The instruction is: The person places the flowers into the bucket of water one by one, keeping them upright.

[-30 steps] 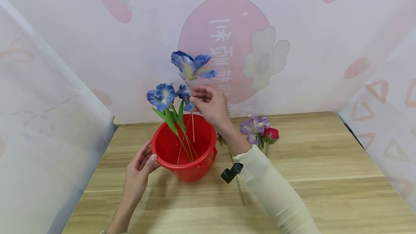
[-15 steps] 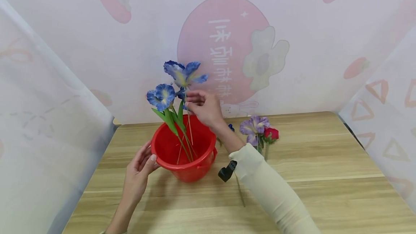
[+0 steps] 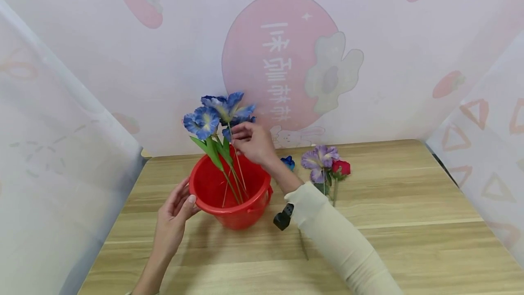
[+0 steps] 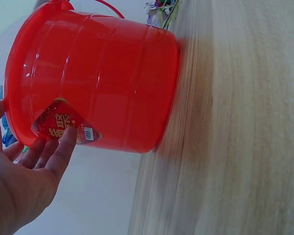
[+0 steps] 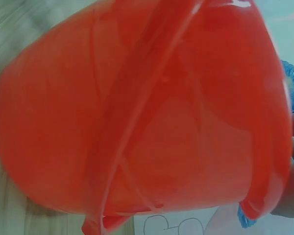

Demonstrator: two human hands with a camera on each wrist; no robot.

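Note:
A red plastic bucket [image 3: 235, 219] stands upright on the table. My left hand [image 3: 173, 217] holds its left rim, thumb on top and fingers against the outer wall, near a sticker [image 4: 59, 120] in the left wrist view. Above the far side of the bucket, my right hand [image 3: 255, 144] pinches the thin stem of a blue artificial iris [image 3: 228, 107], whose lower end reaches down inside. Another blue flower [image 3: 202, 123] with green leaves leans in the bucket, and more blue petals show partly hidden behind the right hand. In the right wrist view the bucket wall [image 5: 196, 122] covers most of the stems.
On the wooden table [image 3: 409, 204], right of the bucket, lie a purple flower [image 3: 319, 160], a red rose [image 3: 341, 168] and a dark blue flower [image 3: 288, 162], its stem partly under the right forearm. A printed white curtain [image 3: 380, 104] hangs behind the table.
My right hand has moved down and slightly left, lowering the blue iris and its stem further into the bucket. The left hand and bucket have stayed in place.

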